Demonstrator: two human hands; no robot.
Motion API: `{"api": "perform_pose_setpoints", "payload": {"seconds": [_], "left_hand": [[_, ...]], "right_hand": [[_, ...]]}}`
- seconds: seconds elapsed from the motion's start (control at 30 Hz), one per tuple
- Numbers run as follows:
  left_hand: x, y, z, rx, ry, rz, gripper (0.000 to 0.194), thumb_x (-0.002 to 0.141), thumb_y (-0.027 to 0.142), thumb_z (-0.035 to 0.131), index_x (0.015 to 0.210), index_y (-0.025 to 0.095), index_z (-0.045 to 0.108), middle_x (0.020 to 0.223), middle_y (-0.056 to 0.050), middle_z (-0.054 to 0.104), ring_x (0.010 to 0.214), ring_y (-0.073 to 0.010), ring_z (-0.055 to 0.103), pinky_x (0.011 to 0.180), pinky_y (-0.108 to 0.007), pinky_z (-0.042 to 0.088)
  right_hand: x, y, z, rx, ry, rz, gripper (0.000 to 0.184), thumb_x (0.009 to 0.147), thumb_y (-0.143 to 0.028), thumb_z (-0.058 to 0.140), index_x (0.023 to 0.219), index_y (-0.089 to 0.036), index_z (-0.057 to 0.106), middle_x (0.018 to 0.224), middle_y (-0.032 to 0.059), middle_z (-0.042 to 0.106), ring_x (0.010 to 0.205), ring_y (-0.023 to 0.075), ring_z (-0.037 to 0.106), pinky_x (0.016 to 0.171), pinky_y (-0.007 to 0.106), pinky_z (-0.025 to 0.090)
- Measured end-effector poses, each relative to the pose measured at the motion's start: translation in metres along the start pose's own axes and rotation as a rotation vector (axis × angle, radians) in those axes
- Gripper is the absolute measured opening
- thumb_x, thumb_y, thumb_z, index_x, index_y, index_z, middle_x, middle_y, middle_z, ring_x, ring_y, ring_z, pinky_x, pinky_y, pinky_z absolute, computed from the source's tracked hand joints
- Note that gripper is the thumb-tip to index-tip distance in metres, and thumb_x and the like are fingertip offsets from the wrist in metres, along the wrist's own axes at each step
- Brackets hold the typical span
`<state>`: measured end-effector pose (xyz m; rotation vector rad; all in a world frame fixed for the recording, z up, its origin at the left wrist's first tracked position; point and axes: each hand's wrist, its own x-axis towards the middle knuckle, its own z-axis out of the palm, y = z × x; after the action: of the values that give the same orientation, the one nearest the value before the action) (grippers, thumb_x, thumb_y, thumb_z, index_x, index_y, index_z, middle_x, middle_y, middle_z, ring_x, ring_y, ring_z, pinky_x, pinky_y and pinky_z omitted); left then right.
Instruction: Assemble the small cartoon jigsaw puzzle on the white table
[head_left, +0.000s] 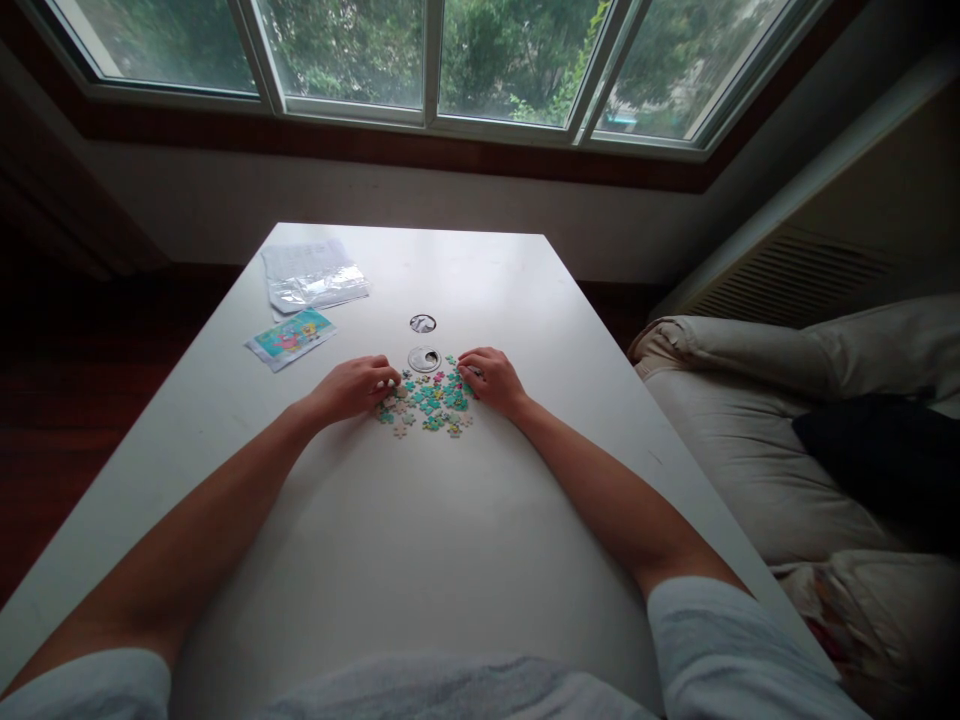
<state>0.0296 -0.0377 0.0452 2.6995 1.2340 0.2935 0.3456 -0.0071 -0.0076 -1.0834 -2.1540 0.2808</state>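
A loose heap of small jigsaw puzzle pieces (433, 398), mostly turquoise with some pink, yellow and pale ones, lies on the white table (420, 540). At the heap's left edge is my left hand (356, 387), its fingers curled and the tips drawn together beside the pieces. My right hand (495, 380) rests at the upper right edge, fingers bent inward with the tips at the pieces. Whatever is between the fingertips of either hand is too small to make out. Just beyond the heap lies a round metal tin part (424, 359), with a similar round one (423, 323) farther back.
A colourful picture card (292, 338) lies to the left, below clear plastic packaging with paper (315, 275). A pale sofa (720, 440) with a dark cloth (885, 460) stands along the right side. Beyond the table's far edge are a wall and a window (427, 60).
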Motion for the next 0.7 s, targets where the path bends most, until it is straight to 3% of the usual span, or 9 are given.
{"api": "perform_pose_setpoints", "payload": {"seconds": [0.2, 0.3, 0.47, 0.57, 0.7], "left_hand": [[0.001, -0.001, 0.003, 0.034, 0.094, -0.109, 0.025, 0.096, 0.031, 0.048, 0.100, 0.026, 0.073, 0.102, -0.003, 0.071, 0.081, -0.0175, 0.064, 0.068, -0.028, 0.041], [0.000, -0.008, 0.007, 0.026, 0.164, -0.233, 0.028, 0.096, 0.033, 0.048, 0.102, 0.026, 0.074, 0.103, -0.004, 0.072, 0.084, -0.0190, 0.065, 0.071, -0.029, 0.043], [0.001, -0.015, 0.014, 0.011, 0.181, -0.350, 0.030, 0.096, 0.035, 0.049, 0.112, 0.028, 0.074, 0.104, -0.003, 0.072, 0.084, -0.0196, 0.066, 0.075, -0.030, 0.046], [0.001, -0.012, 0.011, -0.001, 0.209, -0.351, 0.033, 0.096, 0.034, 0.048, 0.120, 0.027, 0.070, 0.106, -0.004, 0.072, 0.083, -0.0185, 0.066, 0.076, -0.030, 0.047], [0.000, -0.006, -0.003, -0.040, 0.085, -0.190, 0.026, 0.095, 0.034, 0.049, 0.100, 0.025, 0.073, 0.101, -0.004, 0.071, 0.079, -0.0168, 0.064, 0.073, -0.029, 0.046]], "right_hand": [[0.001, -0.002, -0.002, -0.003, -0.012, 0.011, 0.017, 0.097, -0.029, 0.059, 0.093, -0.025, 0.075, 0.109, 0.0042, 0.076, 0.102, 0.0233, 0.066, 0.099, 0.041, 0.044], [0.001, -0.003, -0.002, -0.005, -0.021, 0.011, 0.017, 0.097, -0.030, 0.059, 0.093, -0.025, 0.075, 0.108, 0.0043, 0.076, 0.102, 0.0233, 0.066, 0.099, 0.041, 0.044], [0.000, -0.004, -0.003, 0.002, -0.025, 0.017, 0.018, 0.097, -0.031, 0.059, 0.094, -0.026, 0.075, 0.109, 0.0044, 0.076, 0.102, 0.0237, 0.066, 0.099, 0.042, 0.045], [0.000, -0.004, -0.002, 0.005, -0.033, 0.024, 0.018, 0.097, -0.032, 0.059, 0.094, -0.026, 0.076, 0.109, 0.0045, 0.076, 0.102, 0.0240, 0.066, 0.100, 0.042, 0.045], [0.000, -0.003, -0.002, 0.008, -0.029, 0.024, 0.019, 0.097, -0.033, 0.058, 0.094, -0.026, 0.076, 0.108, 0.0045, 0.076, 0.102, 0.0238, 0.066, 0.100, 0.042, 0.045]]}}
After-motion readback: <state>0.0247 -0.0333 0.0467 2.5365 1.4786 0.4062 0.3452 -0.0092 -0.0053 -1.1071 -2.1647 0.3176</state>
